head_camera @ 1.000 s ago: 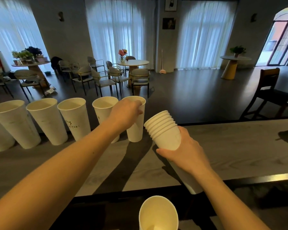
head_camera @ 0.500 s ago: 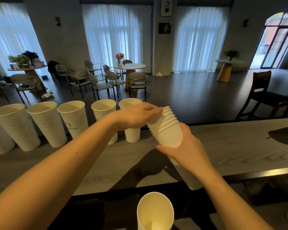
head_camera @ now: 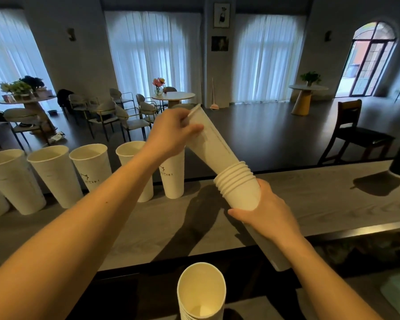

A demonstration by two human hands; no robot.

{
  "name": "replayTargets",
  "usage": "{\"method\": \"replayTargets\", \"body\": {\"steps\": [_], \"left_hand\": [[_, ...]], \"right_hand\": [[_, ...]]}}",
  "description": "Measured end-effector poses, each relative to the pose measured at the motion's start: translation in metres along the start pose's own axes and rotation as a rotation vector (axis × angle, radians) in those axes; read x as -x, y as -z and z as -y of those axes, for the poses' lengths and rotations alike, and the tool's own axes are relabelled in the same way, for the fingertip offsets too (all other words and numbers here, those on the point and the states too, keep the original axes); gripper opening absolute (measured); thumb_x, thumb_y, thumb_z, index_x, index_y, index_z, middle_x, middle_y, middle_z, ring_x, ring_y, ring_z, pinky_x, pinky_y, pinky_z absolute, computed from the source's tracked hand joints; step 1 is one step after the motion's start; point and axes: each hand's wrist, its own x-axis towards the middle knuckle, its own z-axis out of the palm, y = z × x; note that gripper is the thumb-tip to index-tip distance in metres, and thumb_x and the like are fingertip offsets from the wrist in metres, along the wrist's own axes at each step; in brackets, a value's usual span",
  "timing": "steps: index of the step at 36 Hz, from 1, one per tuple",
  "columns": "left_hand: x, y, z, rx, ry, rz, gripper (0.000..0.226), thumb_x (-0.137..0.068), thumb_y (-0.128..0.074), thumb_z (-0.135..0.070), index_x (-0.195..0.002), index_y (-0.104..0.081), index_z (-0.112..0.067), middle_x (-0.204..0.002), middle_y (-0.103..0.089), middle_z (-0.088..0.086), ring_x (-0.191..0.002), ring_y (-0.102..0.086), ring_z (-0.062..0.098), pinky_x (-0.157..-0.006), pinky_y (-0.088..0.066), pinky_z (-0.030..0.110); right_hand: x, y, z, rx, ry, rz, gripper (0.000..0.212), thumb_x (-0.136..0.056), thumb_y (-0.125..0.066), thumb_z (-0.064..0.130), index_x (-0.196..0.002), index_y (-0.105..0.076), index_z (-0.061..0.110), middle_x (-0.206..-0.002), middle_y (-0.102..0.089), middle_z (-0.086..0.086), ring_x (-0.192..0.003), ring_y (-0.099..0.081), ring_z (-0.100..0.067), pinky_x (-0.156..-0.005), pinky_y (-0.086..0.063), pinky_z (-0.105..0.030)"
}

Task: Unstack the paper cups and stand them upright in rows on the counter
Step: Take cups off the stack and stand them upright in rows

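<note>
Since half a second ago we have drawn the top cup (head_camera: 214,144) mostly out of the stack (head_camera: 239,188), our left hand (head_camera: 173,132) pinching its rim. Our right hand (head_camera: 267,213) grips the tilted stack above the counter (head_camera: 333,204). Five upright cups (head_camera: 90,167) line the counter's far edge, left of the stack.

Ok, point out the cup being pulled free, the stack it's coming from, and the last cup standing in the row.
pulled cup (head_camera: 214,144), head view, mid side wall.
stack (head_camera: 241,189), head view, wall below the nested rims.
last row cup (head_camera: 173,181), head view, side wall under the logo.
</note>
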Motion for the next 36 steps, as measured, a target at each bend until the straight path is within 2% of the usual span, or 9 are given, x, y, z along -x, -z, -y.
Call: {"method": "replayTargets", "body": {"steps": [7,12,19,22,25,28,31,33,36], "left_hand": [[-0.001,-0.059,0.020,-0.383,-0.164,0.230,0.014,-0.090,-0.066,-0.028,-0.085,-0.055,-0.020,-0.083,-0.059,0.003,-0.078,-0.059,0.023,-0.064,-0.043,0.032],[-0.004,-0.089,0.034,-0.459,-0.191,0.232,0.023,-0.090,-0.064,-0.028,-0.109,-0.065,-0.015,-0.102,-0.068,0.009,-0.088,-0.063,0.024,-0.066,-0.044,0.031],[-0.023,-0.104,0.044,-0.648,-0.199,0.259,0.048,-0.093,-0.060,-0.034,-0.137,-0.048,-0.018,-0.133,-0.058,0.010,-0.114,-0.059,0.028,-0.088,-0.050,0.037],[-0.025,-0.098,0.042,-0.556,-0.275,0.205,0.073,-0.092,-0.060,-0.041,-0.152,-0.027,-0.018,-0.148,-0.044,0.009,-0.129,-0.045,0.028,-0.100,-0.042,0.040],[-0.016,-0.088,0.024,-0.287,-0.355,0.081,0.061,-0.095,-0.053,-0.043,-0.148,-0.035,-0.019,-0.139,-0.049,0.003,-0.124,-0.045,0.019,-0.100,-0.041,0.035],[-0.001,-0.077,-0.005,0.002,-0.187,0.359,0.044,-0.101,-0.041,-0.041,-0.139,-0.045,-0.018,-0.125,-0.057,-0.001,-0.108,-0.053,0.009,-0.090,-0.044,0.027],[0.010,-0.069,-0.022,-0.006,-0.073,0.668,0.035,-0.104,-0.035,-0.037,-0.114,-0.060,-0.015,-0.094,-0.059,-0.005,-0.084,-0.054,0.008,-0.075,-0.038,0.026],[0.013,-0.063,-0.026,0.007,-0.034,0.692,0.029,-0.103,-0.040,-0.034,-0.112,-0.063,-0.018,-0.088,-0.058,-0.010,-0.081,-0.054,0.006,-0.072,-0.039,0.026],[0.015,-0.058,-0.029,0.074,0.004,0.668,0.027,-0.100,-0.049,-0.032,-0.117,-0.067,-0.022,-0.099,-0.065,-0.009,-0.095,-0.059,0.010,-0.078,-0.045,0.025]], "right_hand": [[-0.012,-0.004,-0.012,-0.002,-0.038,0.016,0.097,-0.063,-0.080,0.064,-0.142,-0.029,0.040,-0.126,-0.058,0.003,-0.109,-0.059,-0.024,-0.087,-0.054,-0.047],[-0.021,-0.008,-0.015,-0.014,-0.030,0.008,0.096,-0.064,-0.081,0.064,-0.142,-0.029,0.041,-0.124,-0.057,0.004,-0.106,-0.056,-0.021,-0.084,-0.052,-0.043],[-0.035,-0.012,-0.019,-0.038,-0.018,0.004,0.097,-0.064,-0.081,0.064,-0.141,-0.028,0.040,-0.124,-0.056,0.005,-0.105,-0.056,-0.019,-0.085,-0.053,-0.044],[-0.038,-0.012,-0.019,-0.041,-0.022,-0.002,0.097,-0.063,-0.080,0.064,-0.141,-0.028,0.040,-0.124,-0.056,0.006,-0.107,-0.056,-0.019,-0.085,-0.054,-0.045],[-0.039,-0.009,-0.018,-0.077,-0.017,-0.019,0.098,-0.064,-0.081,0.062,-0.144,-0.029,0.038,-0.126,-0.056,0.005,-0.108,-0.056,-0.019,-0.086,-0.053,-0.045],[-0.037,-0.007,-0.015,-0.127,-0.011,-0.020,0.099,-0.067,-0.082,0.058,-0.146,-0.027,0.037,-0.129,-0.054,0.004,-0.113,-0.055,-0.022,-0.091,-0.052,-0.047],[-0.031,-0.007,-0.011,-0.148,0.005,-0.018,0.094,-0.068,-0.081,0.055,-0.144,-0.028,0.039,-0.124,-0.056,0.005,-0.106,-0.056,-0.019,-0.086,-0.053,-0.044],[-0.026,-0.003,-0.010,-0.158,0.024,-0.023,0.094,-0.067,-0.082,0.055,-0.143,-0.029,0.040,-0.123,-0.056,0.007,-0.104,-0.056,-0.017,-0.084,-0.054,-0.042],[-0.018,0.005,-0.008,-0.156,0.059,-0.038,0.093,-0.066,-0.083,0.055,-0.142,-0.030,0.044,-0.122,-0.055,0.010,-0.104,-0.054,-0.014,-0.082,-0.052,-0.040]]}}
